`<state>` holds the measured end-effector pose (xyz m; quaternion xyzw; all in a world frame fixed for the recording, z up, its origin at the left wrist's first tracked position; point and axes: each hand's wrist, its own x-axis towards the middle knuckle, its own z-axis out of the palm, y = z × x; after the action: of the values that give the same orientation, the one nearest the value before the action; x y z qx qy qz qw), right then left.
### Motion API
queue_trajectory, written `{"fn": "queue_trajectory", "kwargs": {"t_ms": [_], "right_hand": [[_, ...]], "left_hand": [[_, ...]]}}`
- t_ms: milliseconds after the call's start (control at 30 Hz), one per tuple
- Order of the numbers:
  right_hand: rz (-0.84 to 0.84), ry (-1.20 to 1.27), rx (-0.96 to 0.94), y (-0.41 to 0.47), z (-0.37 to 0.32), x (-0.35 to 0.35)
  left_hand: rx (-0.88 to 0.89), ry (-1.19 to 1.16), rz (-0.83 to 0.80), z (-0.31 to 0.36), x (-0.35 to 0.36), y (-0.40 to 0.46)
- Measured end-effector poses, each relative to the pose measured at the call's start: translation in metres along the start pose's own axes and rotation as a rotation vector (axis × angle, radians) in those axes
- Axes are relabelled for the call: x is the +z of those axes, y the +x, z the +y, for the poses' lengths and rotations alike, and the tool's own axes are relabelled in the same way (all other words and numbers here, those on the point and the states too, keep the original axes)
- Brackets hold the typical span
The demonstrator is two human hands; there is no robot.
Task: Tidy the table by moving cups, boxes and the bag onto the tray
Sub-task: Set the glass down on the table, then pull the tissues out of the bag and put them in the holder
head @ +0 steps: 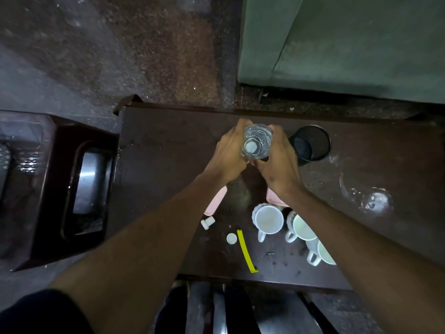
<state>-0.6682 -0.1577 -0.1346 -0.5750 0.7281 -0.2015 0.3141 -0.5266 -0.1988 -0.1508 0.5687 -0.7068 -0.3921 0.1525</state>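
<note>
Right now both hands wrap one clear plastic bottle (257, 141), standing upright with its cap toward the camera: the left hand (228, 153) closes round one side, the right hand (277, 162) round the other. Three white ceramic cups (268, 219) sit on the dark wooden table (168, 153) nearer the person, just under the right forearm, so that hand seems better placed. I cannot make out a tray.
</note>
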Motion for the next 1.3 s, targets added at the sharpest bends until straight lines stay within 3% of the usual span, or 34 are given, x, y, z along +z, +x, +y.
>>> {"fn": "queue_trajectory", "kwargs": {"t_ms": [233, 333, 567, 767, 867, 1033, 1200, 1300], "right_hand": [[-0.044, -0.108, -0.011, -0.002, -0.018, -0.009], [0.029, -0.083, -0.107, 0.0, -0.042, -0.02], [0.079, -0.136, -0.358, 0.036, -0.167, 0.007], [0.013, -0.061, -0.587, 0.045, -0.332, 0.098], [-0.061, -0.022, -0.663, 0.026, -0.404, 0.154], [-0.23, -0.051, -0.786, -0.028, -0.469, 0.237], [-0.487, -0.242, -0.883, -0.073, -0.456, 0.29], [-0.499, -0.399, -0.942, -0.079, -0.436, 0.303]], "left_hand": [[-0.083, -0.02, -0.109, 0.002, -0.019, -0.009], [-0.117, -0.048, -0.041, -0.005, -0.052, -0.019], [-0.182, -0.216, 0.442, -0.065, -0.195, -0.055], [-0.231, -0.232, 0.856, -0.132, -0.331, -0.132], [-0.328, -0.163, 0.985, -0.17, -0.374, -0.178], [-0.467, -0.161, 1.021, -0.225, -0.391, -0.249], [-0.537, -0.148, 0.944, -0.246, -0.351, -0.304], [-0.596, -0.173, 0.806, -0.25, -0.325, -0.323]]}}
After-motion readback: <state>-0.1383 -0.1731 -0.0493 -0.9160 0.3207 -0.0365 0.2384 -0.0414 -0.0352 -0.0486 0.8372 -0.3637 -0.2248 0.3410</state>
